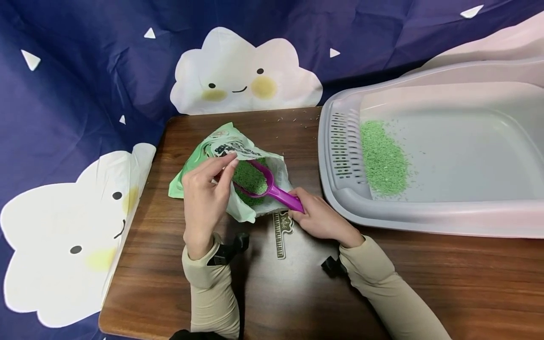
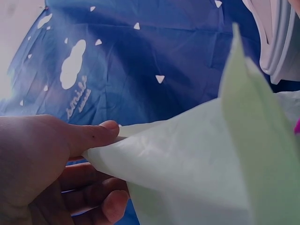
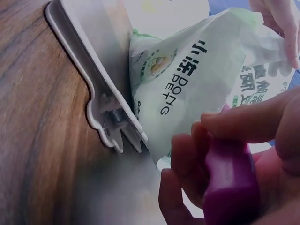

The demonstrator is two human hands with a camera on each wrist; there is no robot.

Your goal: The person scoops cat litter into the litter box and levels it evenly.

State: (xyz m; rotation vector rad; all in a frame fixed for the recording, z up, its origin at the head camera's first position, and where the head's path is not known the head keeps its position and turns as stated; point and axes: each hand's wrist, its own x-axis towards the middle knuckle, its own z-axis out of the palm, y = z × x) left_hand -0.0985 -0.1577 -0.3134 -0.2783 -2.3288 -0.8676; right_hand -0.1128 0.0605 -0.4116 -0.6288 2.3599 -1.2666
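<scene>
A green and white bag of green cat litter lies on the table with its mouth open toward the right. My left hand pinches the upper edge of that mouth between thumb and fingers, and the left wrist view shows the pale film held there. In my right hand is the handle of a purple scoop, gripped with curled fingers. The scoop's bowl sits inside the bag's mouth, heaped with green pellets. Printed lettering shows on the bag's side in the right wrist view.
To the right stands a large grey litter box with a slotted step. A pile of green pellets lies at its left end. A sealing clip rests just below the bag. Behind the table hangs a blue cloud-print curtain.
</scene>
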